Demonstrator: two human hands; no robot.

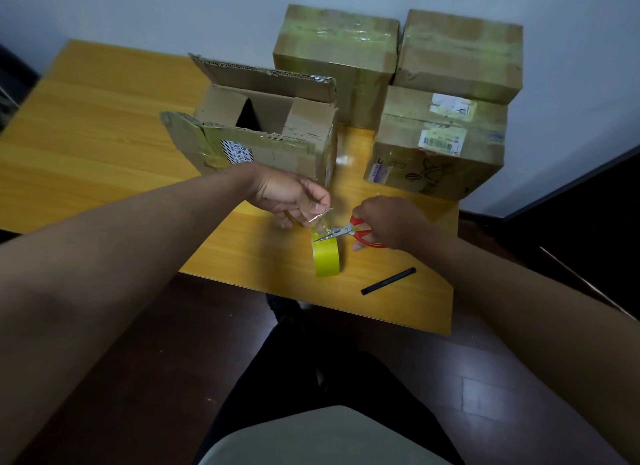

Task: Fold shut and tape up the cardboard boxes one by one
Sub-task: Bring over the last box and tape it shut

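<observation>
**Scissors meeting the tape strip in front of the open box**

The left hand (291, 196) is pinching the free end of a clear strip drawn up from the yellow tape roll (326, 257), which is standing on edge on the wooden table (104, 129). The right hand (388, 222) is gripping the red-handled scissors (349, 231), their blades lying against the strip just above the roll. Behind the left hand, the open cardboard box (263, 132) is sitting with its flaps up. To its right, three taped boxes are grouped together: one near the front (440, 146) and two behind it (336, 59) (460, 56). A black pen (388, 281) is lying near the table's front edge, to the right of the roll
</observation>
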